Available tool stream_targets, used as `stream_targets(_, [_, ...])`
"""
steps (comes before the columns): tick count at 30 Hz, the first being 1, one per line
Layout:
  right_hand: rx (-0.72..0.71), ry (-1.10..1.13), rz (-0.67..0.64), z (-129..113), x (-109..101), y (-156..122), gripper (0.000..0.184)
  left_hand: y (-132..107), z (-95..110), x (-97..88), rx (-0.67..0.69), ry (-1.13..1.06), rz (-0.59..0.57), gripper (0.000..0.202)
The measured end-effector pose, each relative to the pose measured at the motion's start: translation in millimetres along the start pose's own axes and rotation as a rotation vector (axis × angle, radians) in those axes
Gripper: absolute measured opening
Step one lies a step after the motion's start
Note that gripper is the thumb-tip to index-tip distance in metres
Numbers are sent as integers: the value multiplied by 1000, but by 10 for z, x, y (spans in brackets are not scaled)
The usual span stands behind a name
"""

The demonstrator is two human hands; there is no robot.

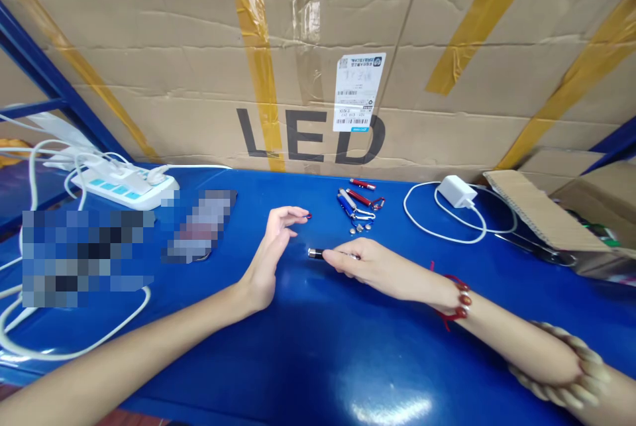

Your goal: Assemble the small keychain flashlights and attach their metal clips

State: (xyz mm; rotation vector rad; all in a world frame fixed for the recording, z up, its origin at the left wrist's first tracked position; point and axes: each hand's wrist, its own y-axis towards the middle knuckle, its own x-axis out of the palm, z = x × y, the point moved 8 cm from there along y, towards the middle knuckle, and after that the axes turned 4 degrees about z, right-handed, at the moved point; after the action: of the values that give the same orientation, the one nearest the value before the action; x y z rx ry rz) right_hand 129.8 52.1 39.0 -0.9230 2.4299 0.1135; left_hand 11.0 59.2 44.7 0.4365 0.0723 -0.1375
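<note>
My right hand (370, 267) lies on the blue table (318, 346) with its fingers closed on a small pen-like flashlight (318, 253), whose dark tip sticks out to the left. My left hand (273, 244) stands on its edge beside it, fingers curved, pinching a tiny red piece (309, 216) at the fingertips. Just behind lie a blue keychain light (345, 204), a red one (362, 199), another red one (362, 184) and a few small button cells (360, 229).
A big cardboard box marked LED (318, 68) walls off the back. A white power strip (124, 184) with cables sits at left, a white charger (456, 191) with its cord at right, and cardboard pieces (536, 211) at far right. Blurred patches cover items at left.
</note>
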Motion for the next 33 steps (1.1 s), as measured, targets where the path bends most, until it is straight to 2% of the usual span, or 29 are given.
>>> stream_targets(12, [29,-26,25,44,-7,-19,52,-12,-3,17,-5,28,-23,32])
stream_targets(19, [97,-27,53,78,-19,-27,53,-8,-15,15,12,37,-25,33])
stream_targets(33, [62,-37,50,80,-13,-22,53,-7,-21,11,24,48,-26,33])
